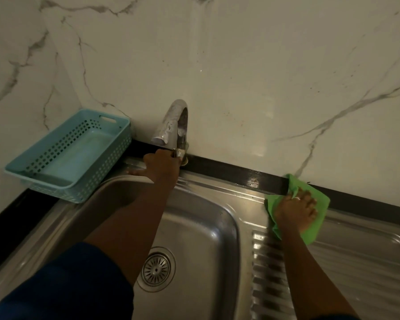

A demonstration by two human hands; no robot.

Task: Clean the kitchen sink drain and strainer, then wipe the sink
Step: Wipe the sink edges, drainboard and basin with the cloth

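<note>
A single wide-angle head camera looks forward and steeply down over a stainless steel kitchen sink (208,227), close enough that both forearms run up from the bottom edge. The view faces a white marble-veined wall (240,65), which fills the upper half and bends with the lens. The curved chrome tap (173,123) sits near centre, the round slotted metal strainer (156,270) low in the middle. A pale blue perforated plastic basket (67,155) lies at left; the ribbed steel drainboard (356,262) runs off at right.
</note>
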